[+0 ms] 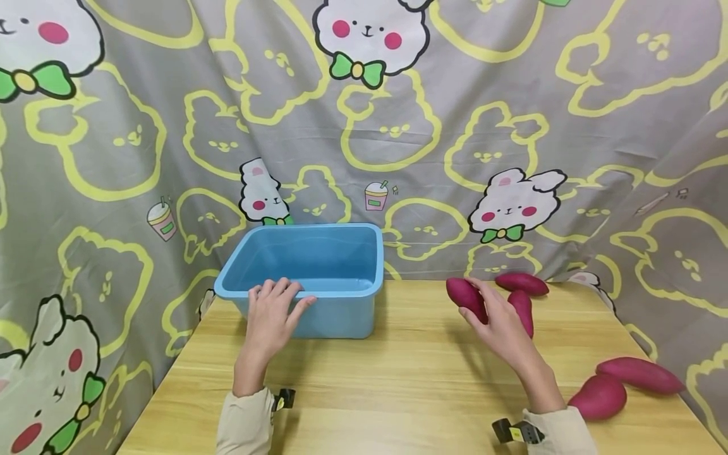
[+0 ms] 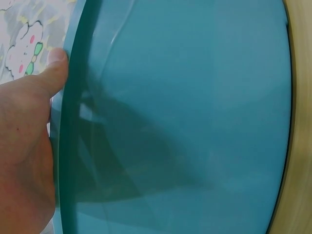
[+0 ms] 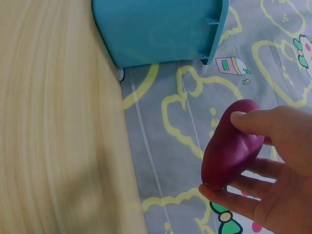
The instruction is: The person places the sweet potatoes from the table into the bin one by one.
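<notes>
A blue plastic bin (image 1: 335, 313) stands at the back left of the wooden table. My left hand (image 1: 272, 319) grips its front rim, fingers bent over the edge. In the left wrist view the thumb (image 2: 57, 66) lies on the rim, and the other fingertips are hidden. My right hand (image 1: 500, 322) holds a purple-red sweet potato (image 3: 231, 146) between thumb and fingers, above the back of the table. Close behind that hand lie two more sweet potatoes, one upright in view (image 1: 522, 309) and one lengthwise (image 1: 523, 284).
Two further sweet potatoes, a round one (image 1: 600, 397) and a long one (image 1: 643, 375), lie touching or nearly so at the table's right side. A grey patterned curtain (image 1: 421, 158) hangs right behind the table (image 1: 398, 392) and along its sides.
</notes>
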Demonstrator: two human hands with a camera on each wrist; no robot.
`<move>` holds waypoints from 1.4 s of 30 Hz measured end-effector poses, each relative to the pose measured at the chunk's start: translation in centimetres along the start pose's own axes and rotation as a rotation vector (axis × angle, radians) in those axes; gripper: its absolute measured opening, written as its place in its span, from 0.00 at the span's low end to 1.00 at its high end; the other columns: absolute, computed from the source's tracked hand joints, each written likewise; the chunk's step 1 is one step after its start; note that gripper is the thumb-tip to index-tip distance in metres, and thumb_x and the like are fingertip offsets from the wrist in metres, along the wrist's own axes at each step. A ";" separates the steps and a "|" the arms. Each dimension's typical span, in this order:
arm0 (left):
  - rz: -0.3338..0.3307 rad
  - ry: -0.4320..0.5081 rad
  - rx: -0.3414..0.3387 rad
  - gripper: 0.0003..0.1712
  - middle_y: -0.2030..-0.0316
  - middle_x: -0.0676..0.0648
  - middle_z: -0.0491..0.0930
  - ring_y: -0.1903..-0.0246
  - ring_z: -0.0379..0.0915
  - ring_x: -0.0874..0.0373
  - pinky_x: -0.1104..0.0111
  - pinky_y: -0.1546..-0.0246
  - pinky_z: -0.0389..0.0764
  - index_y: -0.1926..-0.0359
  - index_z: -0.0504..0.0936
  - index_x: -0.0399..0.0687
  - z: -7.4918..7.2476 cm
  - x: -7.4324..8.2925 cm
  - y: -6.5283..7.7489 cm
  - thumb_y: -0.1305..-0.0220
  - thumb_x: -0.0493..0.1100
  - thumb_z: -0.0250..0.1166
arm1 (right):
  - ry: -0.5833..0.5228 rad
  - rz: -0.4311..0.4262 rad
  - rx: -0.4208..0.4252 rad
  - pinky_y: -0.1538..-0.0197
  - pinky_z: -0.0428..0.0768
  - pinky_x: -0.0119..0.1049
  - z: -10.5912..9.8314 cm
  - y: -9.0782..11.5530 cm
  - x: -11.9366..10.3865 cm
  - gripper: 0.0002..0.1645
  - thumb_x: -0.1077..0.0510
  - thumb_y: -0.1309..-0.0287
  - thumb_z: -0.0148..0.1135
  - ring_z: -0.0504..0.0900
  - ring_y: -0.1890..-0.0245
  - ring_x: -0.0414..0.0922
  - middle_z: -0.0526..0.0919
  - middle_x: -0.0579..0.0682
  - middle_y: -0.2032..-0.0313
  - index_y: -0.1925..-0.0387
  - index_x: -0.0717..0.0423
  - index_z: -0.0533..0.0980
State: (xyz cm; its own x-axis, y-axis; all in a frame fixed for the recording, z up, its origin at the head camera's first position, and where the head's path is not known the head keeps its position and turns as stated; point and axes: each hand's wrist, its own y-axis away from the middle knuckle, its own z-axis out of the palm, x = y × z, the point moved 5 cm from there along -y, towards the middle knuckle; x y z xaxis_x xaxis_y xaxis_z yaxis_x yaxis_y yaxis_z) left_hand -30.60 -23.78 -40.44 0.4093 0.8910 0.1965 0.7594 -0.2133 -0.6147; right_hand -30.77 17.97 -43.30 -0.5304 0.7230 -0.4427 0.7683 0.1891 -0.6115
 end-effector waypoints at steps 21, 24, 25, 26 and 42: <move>-0.016 0.002 -0.009 0.17 0.59 0.45 0.80 0.53 0.70 0.41 0.40 0.43 0.59 0.57 0.83 0.48 0.0 0.1 0.0 0.30 0.57 0.66 | -0.010 -0.016 -0.005 0.48 0.78 0.60 -1.0 -1.3 -1.2 0.39 0.62 0.38 0.72 0.77 0.41 0.58 0.76 0.59 0.37 0.28 0.55 0.67; -0.012 0.003 -0.005 0.17 0.59 0.45 0.80 0.54 0.70 0.41 0.40 0.43 0.59 0.57 0.83 0.48 0.0 0.1 0.0 0.30 0.57 0.66 | -0.009 -0.023 -0.003 0.49 0.79 0.59 -1.1 -1.5 -1.3 0.38 0.62 0.38 0.71 0.78 0.43 0.57 0.76 0.59 0.38 0.28 0.55 0.67; -0.010 0.003 -0.004 0.17 0.59 0.45 0.80 0.54 0.70 0.41 0.40 0.43 0.59 0.57 0.83 0.48 0.0 0.1 0.0 0.30 0.57 0.66 | -0.010 -0.024 -0.002 0.50 0.79 0.59 -1.2 -1.6 -1.4 0.38 0.62 0.37 0.71 0.78 0.44 0.57 0.76 0.59 0.38 0.28 0.55 0.67; -0.008 0.004 -0.003 0.17 0.59 0.45 0.80 0.54 0.70 0.42 0.40 0.43 0.59 0.58 0.83 0.48 0.0 0.1 0.0 0.30 0.57 0.65 | -0.010 -0.025 -0.002 0.51 0.80 0.58 -1.2 -1.6 -1.4 0.38 0.62 0.37 0.71 0.79 0.44 0.57 0.76 0.59 0.38 0.29 0.55 0.67; 0.005 0.002 0.004 0.16 0.59 0.45 0.79 0.55 0.69 0.41 0.40 0.44 0.60 0.58 0.82 0.48 0.0 0.2 0.0 0.30 0.56 0.66 | -0.008 -0.011 -0.022 0.55 0.81 0.57 -1.6 -2.4 -2.3 0.38 0.60 0.36 0.70 0.80 0.50 0.56 0.77 0.59 0.40 0.27 0.53 0.67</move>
State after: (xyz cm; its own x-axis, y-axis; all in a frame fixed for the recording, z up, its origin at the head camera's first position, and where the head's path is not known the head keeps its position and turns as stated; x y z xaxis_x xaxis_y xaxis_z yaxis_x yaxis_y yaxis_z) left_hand -30.54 -23.61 -40.44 0.4142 0.8891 0.1948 0.7551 -0.2161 -0.6190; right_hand -30.85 16.94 -39.80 -0.5414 0.7154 -0.4416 0.7701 0.2112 -0.6019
